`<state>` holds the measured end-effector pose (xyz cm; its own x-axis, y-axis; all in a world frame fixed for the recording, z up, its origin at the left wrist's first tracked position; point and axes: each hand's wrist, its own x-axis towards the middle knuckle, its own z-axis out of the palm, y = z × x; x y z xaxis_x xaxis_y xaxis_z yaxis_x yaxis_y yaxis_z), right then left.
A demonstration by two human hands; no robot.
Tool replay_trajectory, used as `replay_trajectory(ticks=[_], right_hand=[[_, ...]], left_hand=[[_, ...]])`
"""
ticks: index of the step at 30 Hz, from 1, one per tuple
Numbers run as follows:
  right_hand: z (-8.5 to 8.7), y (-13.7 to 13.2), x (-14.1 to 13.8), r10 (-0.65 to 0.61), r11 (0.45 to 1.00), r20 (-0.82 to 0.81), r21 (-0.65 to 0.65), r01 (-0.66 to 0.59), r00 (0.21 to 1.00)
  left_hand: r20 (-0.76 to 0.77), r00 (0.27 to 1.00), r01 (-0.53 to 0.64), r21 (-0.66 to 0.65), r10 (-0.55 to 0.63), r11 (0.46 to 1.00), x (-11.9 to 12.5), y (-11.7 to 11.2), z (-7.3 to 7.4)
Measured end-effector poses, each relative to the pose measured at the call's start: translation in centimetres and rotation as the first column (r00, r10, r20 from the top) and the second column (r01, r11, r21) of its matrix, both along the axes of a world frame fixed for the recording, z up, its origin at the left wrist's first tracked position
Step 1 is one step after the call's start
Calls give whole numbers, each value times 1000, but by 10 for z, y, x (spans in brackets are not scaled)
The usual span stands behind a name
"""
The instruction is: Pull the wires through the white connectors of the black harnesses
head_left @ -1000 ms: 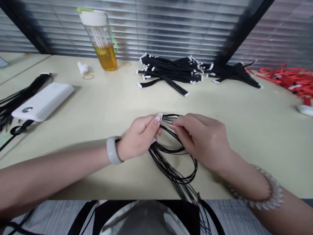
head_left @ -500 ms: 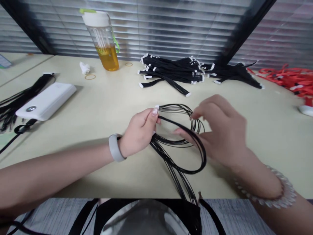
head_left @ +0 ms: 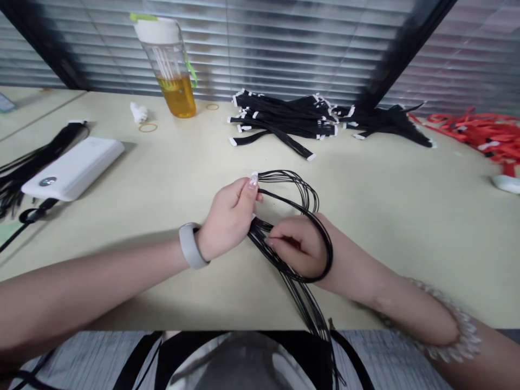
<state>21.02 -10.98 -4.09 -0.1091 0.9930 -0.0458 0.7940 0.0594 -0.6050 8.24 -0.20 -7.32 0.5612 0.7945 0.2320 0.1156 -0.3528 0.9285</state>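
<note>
A bundle of thin black wires (head_left: 293, 203) with small white connectors is bent into loops above the table. My left hand (head_left: 231, 216) is closed on the wires near a white connector (head_left: 254, 175), thumb on top. Through one loop reaches my right hand (head_left: 303, 244), the black strands lying across its wrist side. Its thumb and fingertips are pinched together at the wires beside my left hand; how many strands they grip is hidden. Loose wire tails (head_left: 309, 311) hang over the table's front edge toward my lap.
Piles of black cables with white connectors (head_left: 284, 116) lie at the back, with red cables (head_left: 483, 132) at right. A tilted-looking bottle of amber liquid (head_left: 177, 89) stands by the blinds. A white power bank (head_left: 75, 169) and more black wires (head_left: 49, 149) lie at left.
My right hand has moved left and down through the wire loop, and its fingers have gone from apart to pinched at the wires. My left hand keeps its hold, almost in place.
</note>
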Motion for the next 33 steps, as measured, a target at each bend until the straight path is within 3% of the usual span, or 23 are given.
replay_trajectory(ticks=[6, 11, 14, 17, 19, 21, 23, 25, 27, 29, 30, 31, 33], right_hand=[[3, -1, 3, 17, 1000, -2, -2, -17, 1000], [4, -1, 1, 5, 1000, 188, 27, -10, 982], [7, -4, 10, -122, 976, 482, 216, 17, 867], [13, -9, 29, -375, 868, 585, 494, 50, 719], [20, -11, 42, -516, 739, 471, 667, 94, 715], [27, -13, 50, -552, 627, 177, 733, 266, 814], [36, -13, 52, -475, 644, -176, 598, 477, 862], [43, -13, 50, -380, 667, -478, 451, 593, 792], [48, -12, 47, -264, 621, -670, 433, 653, 694], [48, -10, 44, -175, 551, -758, 454, 701, 628], [46, -10, 43, -171, 562, -758, 450, 695, 629], [43, -9, 42, -182, 613, -736, 434, 661, 652], [35, -8, 38, -217, 758, -619, 381, 530, 755]], left_hand=[[0, 1000, 9, 7, -9, 1000, 0, 0, -1], [1, 1000, 20, -5, -20, 1000, 0, 0, -1], [-1, 1000, 31, 10, -31, 999, 0, 1, -2], [-1, 999, 42, 7, -42, 999, 0, 2, -3], [-10, 999, 50, -8, -50, 999, 0, 2, -3], [-22, 998, 63, -3, -63, 998, 0, 1, -1], [-38, 995, 93, 26, -91, 995, 0, 1, 0], [-47, 991, 131, 56, -128, 990, -1, 0, 0], [-52, 986, 160, 67, -157, 985, -1, 0, 0], [-55, 984, 176, 66, -172, 982, -2, 0, -1], [-56, 983, 179, 66, -176, 982, -2, 0, -1], [-57, 982, 182, 64, -178, 981, -2, 0, -1], [-46, 982, 184, 59, -182, 981, -2, 0, -2]])
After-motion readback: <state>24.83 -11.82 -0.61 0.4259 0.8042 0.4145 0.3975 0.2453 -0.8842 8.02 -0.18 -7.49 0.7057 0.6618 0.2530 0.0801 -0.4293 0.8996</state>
